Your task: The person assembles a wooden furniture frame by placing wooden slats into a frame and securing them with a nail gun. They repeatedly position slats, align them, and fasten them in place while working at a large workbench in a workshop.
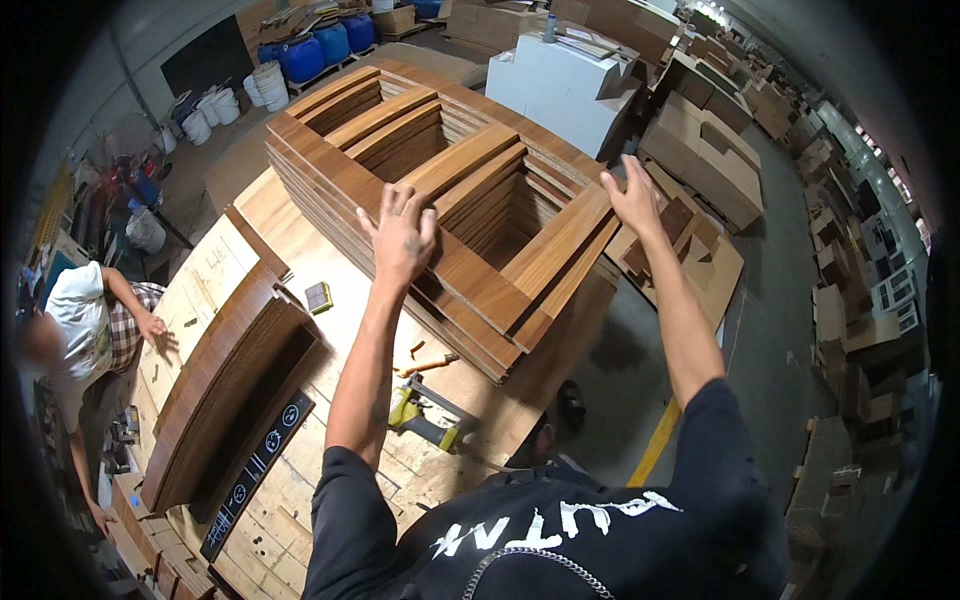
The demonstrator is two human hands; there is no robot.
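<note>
A stack of brown wooden frames (325, 215) with crossbars and open bays stands on the pale wooden workbench (350, 330). Its top frame (490, 280) sits slightly askew over those beneath. My left hand (403, 235) is at the near long rail, its fingers bent and spread over the wood. At the far right end, my right hand (632, 195) has its fingers apart, the thumb close to the frame's edge. Whether either palm presses on the wood cannot be made out. Below my left forearm lies a yellow-green nail gun (425, 422), near an orange-handled tool (430, 363).
A curved dark wood panel (215, 400) and a black strip with white drawings (255, 470) occupy the bench's left. A small yellow-and-black block (318, 297) lies nearby. Another person (85, 310) reaches onto the bench's far left. Cardboard pieces (700, 165) and a white box (560, 90) stand beyond.
</note>
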